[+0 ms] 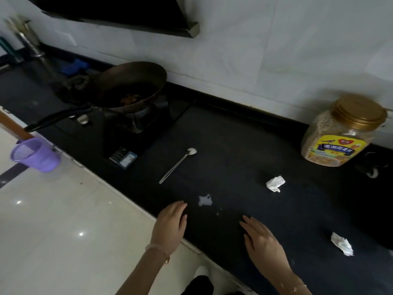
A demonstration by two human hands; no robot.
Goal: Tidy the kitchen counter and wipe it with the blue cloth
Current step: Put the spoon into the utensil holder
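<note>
Hands first: the left hand (pixel 171 222) and right hand (pixel 262 239) lie flat and empty on the counter (pixel 234 133). Pick up the paper bits (pixel 275 183) and spoon (pixel 177 165) before wiping. The blue cloth (pixel 74 66) waits behind the pan (pixel 129 86).

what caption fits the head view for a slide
Both bare hands, left hand and right hand, rest open on the dark counter near a spoon, a white spill and crumpled tissues.

table (pixel 234 141): dark, long | spoon (pixel 177 166) beyond left fingers | white spill (pixel 205 200) just past left fingertips | crumpled tissue (pixel 275 183) beyond right fingers | second tissue (pixel 342 244) right of them | jar (pixel 340 133) far right
</note>
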